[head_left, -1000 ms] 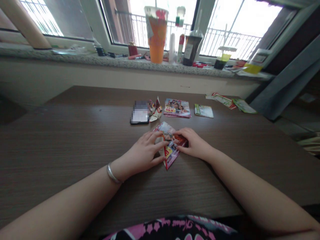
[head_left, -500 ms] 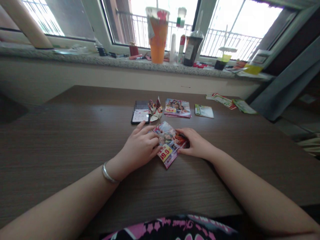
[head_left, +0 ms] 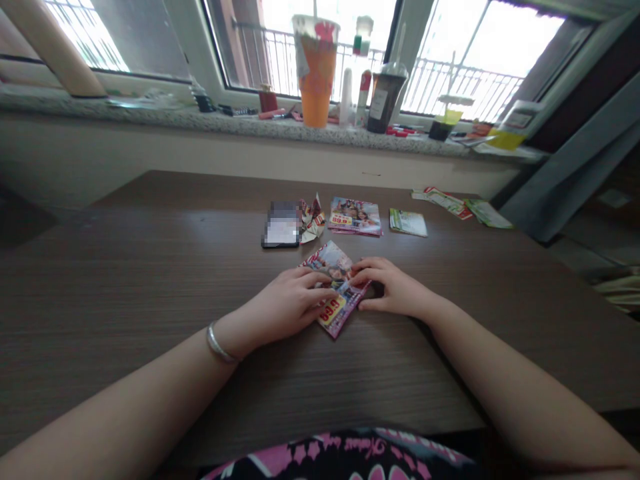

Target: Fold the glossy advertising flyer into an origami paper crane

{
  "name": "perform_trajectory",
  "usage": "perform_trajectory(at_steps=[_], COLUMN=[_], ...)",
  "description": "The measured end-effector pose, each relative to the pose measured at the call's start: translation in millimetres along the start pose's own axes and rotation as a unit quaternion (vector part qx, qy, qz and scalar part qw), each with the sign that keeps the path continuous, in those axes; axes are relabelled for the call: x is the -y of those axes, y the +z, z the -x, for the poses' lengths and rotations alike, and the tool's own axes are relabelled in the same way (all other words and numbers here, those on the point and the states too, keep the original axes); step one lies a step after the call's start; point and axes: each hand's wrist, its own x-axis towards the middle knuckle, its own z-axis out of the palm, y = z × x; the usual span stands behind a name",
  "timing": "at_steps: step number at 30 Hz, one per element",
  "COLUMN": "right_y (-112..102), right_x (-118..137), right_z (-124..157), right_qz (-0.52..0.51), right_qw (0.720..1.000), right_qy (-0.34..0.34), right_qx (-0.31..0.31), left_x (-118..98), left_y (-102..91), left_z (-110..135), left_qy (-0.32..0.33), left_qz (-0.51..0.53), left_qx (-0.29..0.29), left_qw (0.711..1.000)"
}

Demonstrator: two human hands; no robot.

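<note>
Flyer (head_left: 336, 263), folded into a pointed shape, lies flat on the worktop (head_left: 150, 280) in front of the person, between both hands. On the windowsill (head_left: 225, 121), a tall orange cup (head_left: 316, 73) stands upright, its contents impossible to tell. A lidded cup (head_left: 384, 93) beside it holds a dark drink. The left hand (head_left: 287, 307) rests palm down, its fingers loosely stretched and pressing on the flyer's middle. The right hand (head_left: 395, 290) is half curled, with its fingertips on the flyer's right edge. Whether its thumb grips the edge cannot be told. A phone (head_left: 281, 225) lies just beyond.
</note>
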Motion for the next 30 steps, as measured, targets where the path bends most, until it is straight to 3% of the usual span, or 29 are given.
perform_trajectory(at_steps=[6,19,30], right_y=[2,2,6], right_x=[4,10,8], right_z=[-3,-9,-7], right_qz=[-0.029,-0.008,0.001], right_qw=[0.999,0.994,0.982], right_qy=[-0.016,0.057,0.117], right_qx=[-0.035,-0.097,-0.147], left_x=[-6,-14,-15], left_y=[-7.7,-8.4,-12.5], left_z=[0,-1,-2], left_qy=[0.001,-0.022,-0.01], left_qz=[-0.013,-0.04,0.044], left_qx=[0.029,0.01,0.025], left_qw=[1.0,0.999,0.999])
